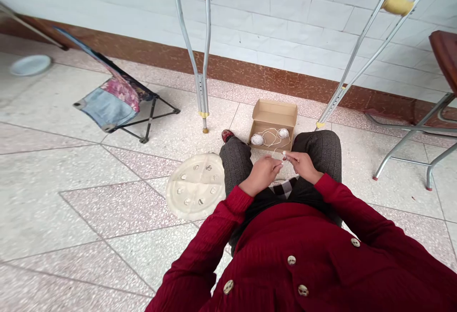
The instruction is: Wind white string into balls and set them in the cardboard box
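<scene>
Above my lap, my left hand point(264, 173) and my right hand point(303, 164) are close together, each with its fingers pinched. White yarn point(274, 151) runs up from my left hand's fingers toward an open cardboard box point(274, 108) between my feet. A small white piece point(284, 153) shows at the tips of my right hand's thumb and forefinger; its exact form is too small to tell. Inside the box lie two white yarn balls, one on the left point(257, 139) and one on the right point(283, 133), with loose loops between them.
A round cream disc point(196, 183) with several small pieces on it lies left of my leg. Two crutches, left point(202, 83) and right point(339, 94), lean on the wall. A folding stool point(110, 105) stands left, a metal-legged chair point(421, 126) right.
</scene>
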A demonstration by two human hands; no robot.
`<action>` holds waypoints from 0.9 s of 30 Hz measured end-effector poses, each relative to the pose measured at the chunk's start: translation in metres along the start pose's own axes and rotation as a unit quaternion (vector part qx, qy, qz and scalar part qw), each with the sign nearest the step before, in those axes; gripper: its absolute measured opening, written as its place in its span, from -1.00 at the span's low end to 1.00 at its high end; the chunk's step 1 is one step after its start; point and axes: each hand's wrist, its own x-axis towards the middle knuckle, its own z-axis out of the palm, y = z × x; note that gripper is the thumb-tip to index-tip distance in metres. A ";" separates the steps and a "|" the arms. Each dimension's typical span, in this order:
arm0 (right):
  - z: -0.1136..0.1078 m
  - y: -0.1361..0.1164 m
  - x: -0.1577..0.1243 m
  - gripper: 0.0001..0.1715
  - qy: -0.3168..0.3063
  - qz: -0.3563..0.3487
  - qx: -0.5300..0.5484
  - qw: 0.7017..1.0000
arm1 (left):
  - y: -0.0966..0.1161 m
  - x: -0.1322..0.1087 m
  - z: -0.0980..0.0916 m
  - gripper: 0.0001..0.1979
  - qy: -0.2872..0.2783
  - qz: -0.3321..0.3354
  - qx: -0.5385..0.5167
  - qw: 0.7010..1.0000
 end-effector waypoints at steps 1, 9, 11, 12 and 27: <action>0.001 0.000 -0.005 -0.57 -0.020 -0.018 -0.019 0.999 | -0.004 0.004 -0.007 -0.74 0.019 0.012 0.015 1.000; -0.006 -0.038 -0.026 -0.50 -0.159 0.036 0.198 0.967 | -0.029 0.026 -0.012 -0.69 0.043 -0.027 -0.101 0.994; -0.011 -0.043 -0.021 -0.49 -0.132 0.039 0.251 0.958 | -0.024 0.020 0.004 -0.66 0.030 -0.066 -0.163 0.984; -0.013 -0.043 -0.017 -0.48 -0.107 0.038 0.263 0.958 | -0.021 0.014 0.013 -0.65 0.021 -0.086 -0.180 0.980; -0.022 -0.048 -0.051 -0.37 -0.305 0.073 0.216 0.925 | -0.015 -0.005 -0.015 -0.66 0.036 -0.037 -0.121 0.991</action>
